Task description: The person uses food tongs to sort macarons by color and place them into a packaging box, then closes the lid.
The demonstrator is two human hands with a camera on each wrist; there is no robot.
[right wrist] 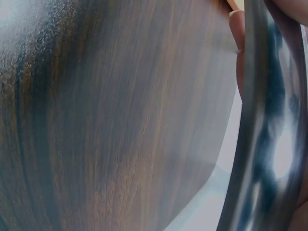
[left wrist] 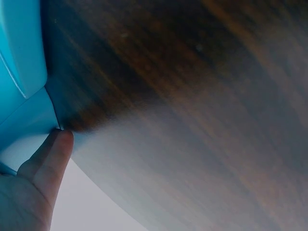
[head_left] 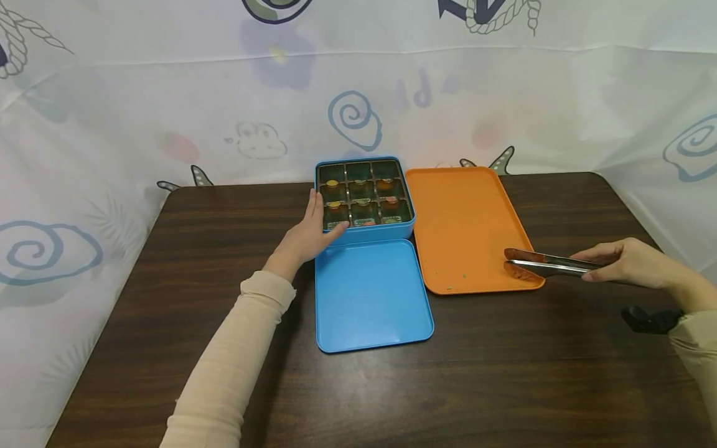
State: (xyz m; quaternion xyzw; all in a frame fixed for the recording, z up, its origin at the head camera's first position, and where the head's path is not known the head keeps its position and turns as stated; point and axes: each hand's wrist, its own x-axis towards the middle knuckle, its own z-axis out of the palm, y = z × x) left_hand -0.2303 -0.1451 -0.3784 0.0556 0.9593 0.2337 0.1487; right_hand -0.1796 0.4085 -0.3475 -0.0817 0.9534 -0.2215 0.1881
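Note:
A blue box [head_left: 370, 234] with a dark divided insert stands at the back middle; small yellow, orange and green pieces show in several compartments. Along its left side and front corner rests my left hand [head_left: 305, 239], fingers straight and thumb spread. The left wrist view shows part of that hand [left wrist: 41, 180] against the blue wall. Metal tongs [head_left: 551, 266] are gripped by my right hand [head_left: 633, 264], thumb on one side and fingers on the other. Their tips are over the near right corner of the orange tray [head_left: 465, 230], with nothing visible between them. The tongs [right wrist: 269, 120] also fill the right wrist view's edge.
A shallow blue lid or tray [head_left: 372, 298] lies in front of the box. Tiny green crumbs sit on the orange tray, which borders the box on its right. Behind the dark wooden table [head_left: 224, 261] hangs a printed white cloth [head_left: 224, 106].

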